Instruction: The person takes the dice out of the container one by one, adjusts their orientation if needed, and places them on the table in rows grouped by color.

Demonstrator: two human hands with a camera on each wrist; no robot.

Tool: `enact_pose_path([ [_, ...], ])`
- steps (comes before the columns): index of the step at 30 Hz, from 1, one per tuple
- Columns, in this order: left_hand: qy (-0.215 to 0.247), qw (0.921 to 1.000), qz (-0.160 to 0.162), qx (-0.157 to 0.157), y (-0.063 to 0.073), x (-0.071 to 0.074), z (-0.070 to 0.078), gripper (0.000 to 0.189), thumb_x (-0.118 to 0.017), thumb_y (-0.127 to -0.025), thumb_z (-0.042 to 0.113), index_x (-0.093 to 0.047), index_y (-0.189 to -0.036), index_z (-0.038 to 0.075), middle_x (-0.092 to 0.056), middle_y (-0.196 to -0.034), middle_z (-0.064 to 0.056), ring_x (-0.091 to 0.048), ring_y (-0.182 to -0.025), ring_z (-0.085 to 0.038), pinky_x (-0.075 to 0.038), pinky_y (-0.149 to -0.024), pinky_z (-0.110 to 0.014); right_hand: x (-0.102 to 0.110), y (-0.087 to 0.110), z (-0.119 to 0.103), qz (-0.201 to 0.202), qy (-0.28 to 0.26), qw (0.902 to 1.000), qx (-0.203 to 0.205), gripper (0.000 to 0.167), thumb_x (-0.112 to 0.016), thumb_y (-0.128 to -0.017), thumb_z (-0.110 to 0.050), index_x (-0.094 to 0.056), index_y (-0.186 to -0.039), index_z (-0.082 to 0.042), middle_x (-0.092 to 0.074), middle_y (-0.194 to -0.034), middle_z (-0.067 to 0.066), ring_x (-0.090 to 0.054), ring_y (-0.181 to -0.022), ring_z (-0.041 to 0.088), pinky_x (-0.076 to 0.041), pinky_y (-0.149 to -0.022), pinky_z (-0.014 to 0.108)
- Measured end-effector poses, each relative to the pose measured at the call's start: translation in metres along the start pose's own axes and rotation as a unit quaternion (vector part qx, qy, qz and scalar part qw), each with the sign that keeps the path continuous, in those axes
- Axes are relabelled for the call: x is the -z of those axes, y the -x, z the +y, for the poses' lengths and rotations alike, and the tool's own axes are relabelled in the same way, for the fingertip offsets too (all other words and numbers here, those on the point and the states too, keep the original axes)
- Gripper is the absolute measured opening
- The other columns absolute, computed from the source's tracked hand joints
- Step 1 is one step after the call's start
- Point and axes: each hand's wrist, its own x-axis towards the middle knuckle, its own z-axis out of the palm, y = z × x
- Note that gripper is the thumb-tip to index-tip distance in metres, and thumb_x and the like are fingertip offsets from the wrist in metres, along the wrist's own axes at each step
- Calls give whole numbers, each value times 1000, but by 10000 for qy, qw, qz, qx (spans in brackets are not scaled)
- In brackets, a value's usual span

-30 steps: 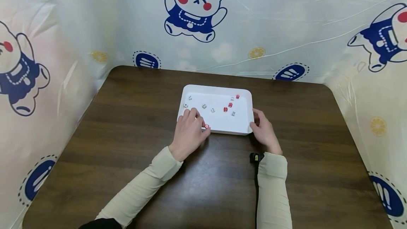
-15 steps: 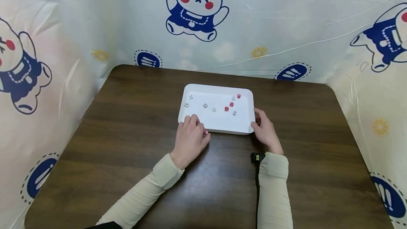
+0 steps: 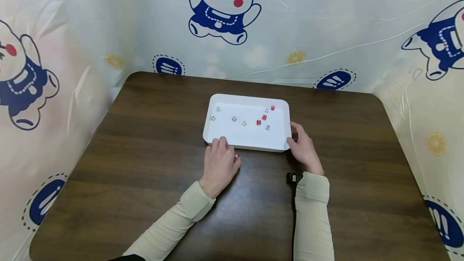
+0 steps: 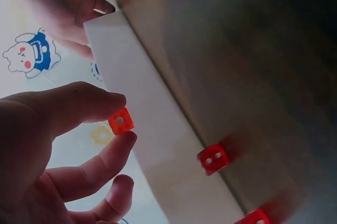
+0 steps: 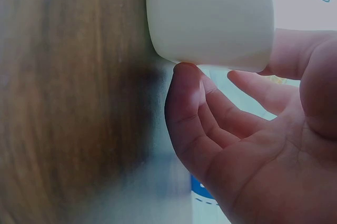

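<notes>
Thumb and a finger of my left hand [image 3: 220, 164] pinch a small red die [image 4: 121, 121] just outside the near wall of a white tray [image 3: 250, 138]. Two more red dice [image 4: 212, 159] lie on the table along that wall in the left wrist view; the hand hides them from the head view. Inside the tray are several white dice [image 3: 234, 119], mostly to the left, and three red dice [image 3: 264, 117] to the right. My right hand [image 3: 304, 148] holds the tray at its near right corner, a fingertip against the wall's lower edge and the thumb at the rim.
The brown wooden table [image 3: 145, 140] spreads around the tray on all sides. Patterned sheets [image 3: 326, 19] rise behind it and at both sides. A black wrist camera [image 3: 293, 178] with a cable sits by the right wrist.
My left hand, with the red die pinched in it, has drawn back from over the tray to the table in front of its near wall. The right hand stays at the tray's corner.
</notes>
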Motion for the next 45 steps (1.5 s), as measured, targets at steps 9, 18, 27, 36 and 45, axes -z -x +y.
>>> enact_pose_path([
  [9, -47, 9999, -116, 119, 2, -5, 1, 23, -74, -77, 22, -62, -65, 7, -50, -81, -9, -48, -78, -29, -39, -61, -39, 1, 0, -2, 28, -9, 10000, 44, 54, -43, -97, -10, -30, -149, -6, -52, -131, 27, -56, -108, 38, -45, -92, 49],
  [18, -121, 9996, -241, 126, -1, -9, 1, 22, -74, -77, 21, -64, -63, 7, -51, -80, -10, -48, -77, -29, -39, -59, -40, 0, 0, -1, 17, -16, 10000, 5, 53, -43, -97, -12, -30, -149, -7, -51, -131, 26, -55, -108, 38, -45, -92, 49],
  [27, -327, 9977, -554, 197, -2, -8, 3, 21, -75, -78, 23, -69, -62, 11, -55, -76, -10, -52, -76, -29, -41, -60, -39, 0, -1, -1, 5, -16, 10000, -29, 54, -43, -98, -13, -30, -149, -8, -51, -132, 25, -55, -109, 37, -44, -94, 50],
  [36, -366, 9961, -773, 231, -5, -9, 3, 18, -74, -78, 21, -69, -63, 11, -57, -74, -11, -54, -74, -29, -43, -59, -40, 0, -1, -1, -22, -32, 10000, -58, 54, -43, -98, -13, -29, -150, -9, -51, -133, 25, -55, -110, 37, -44, -95, 51],
  [45, -340, 9955, -836, 274, -6, -9, 4, 16, -73, -77, 20, -70, -66, 10, -59, -76, -12, -55, -77, -30, -45, -61, -42, 0, -1, -1, -27, -42, 10000, -43, 54, -43, -98, -13, -30, -149, -9, -52, -132, 25, -55, -109, 38, -44, -95, 51],
])
